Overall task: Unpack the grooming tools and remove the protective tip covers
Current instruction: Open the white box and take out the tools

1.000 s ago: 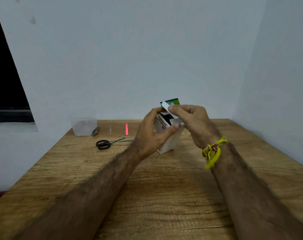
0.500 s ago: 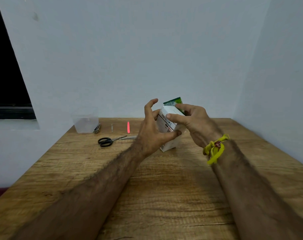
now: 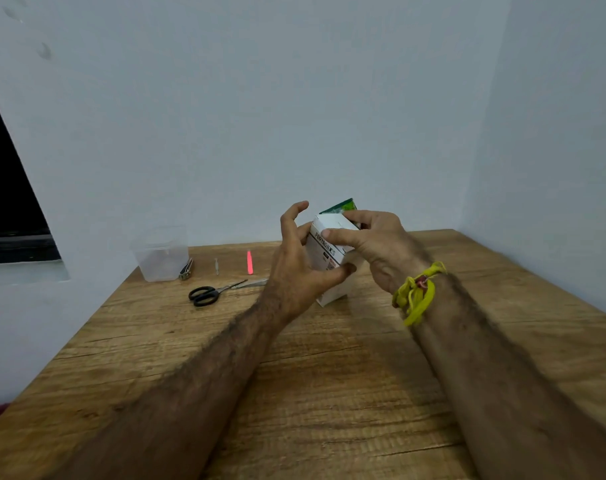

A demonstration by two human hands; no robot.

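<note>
1. Box point(image 3: 329, 251): small white carton with dark lettering on its side and a green panel at the top rear; centre of the frame, lower corner on or just above the wooden table point(image 3: 329, 393), contact not clear. Its left face and much of its front are hidden behind the hands; contents not visible.
2. Left hand point(image 3: 300, 268): left of the box, thumb pressed to the lower front edge, index finger curled and raised clear of the carton; remaining fingers hidden behind it. Grasps the box.
3. Right hand point(image 3: 377, 244): right of the box, thumb laid across the white top flap, fingers wrapped over the top rear. Grasps the box. Yellow wrist band point(image 3: 416, 294).
4. Scissors point(image 3: 213, 292): black handles, left of centre on the table; blade tips cut off by the left hand.
5. Pink stick point(image 3: 249, 262), a thin pale tool point(image 3: 216, 265) and a small metal tool point(image 3: 186, 270): far edge, too small to identify.
6. Clear plastic container point(image 3: 161, 254): far left corner of the table, touching the metal tool.
</note>
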